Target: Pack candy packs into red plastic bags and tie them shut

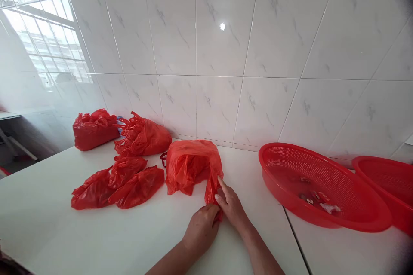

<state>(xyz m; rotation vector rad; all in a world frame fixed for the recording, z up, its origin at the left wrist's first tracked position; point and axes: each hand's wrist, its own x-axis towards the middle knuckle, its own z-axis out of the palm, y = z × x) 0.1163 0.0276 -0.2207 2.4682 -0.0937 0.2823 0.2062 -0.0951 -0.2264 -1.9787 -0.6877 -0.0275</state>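
Note:
A red plastic bag lies on the white table in front of me, bunched up, with a strip of it drawn toward me. My left hand is closed on the near end of that strip, its fingertips partly hidden. My right hand lies against the strip's right side. Its index finger and thumb are stretched out and apart, touching the plastic; its other fingers are mostly hidden. What the bag contains cannot be made out.
Left of the bag lie several smaller red bundles. Behind them sit a tied red bag and another full red bag. At right, a red basket with small wrapped pieces stands beside a second red basket. A tiled wall borders the table.

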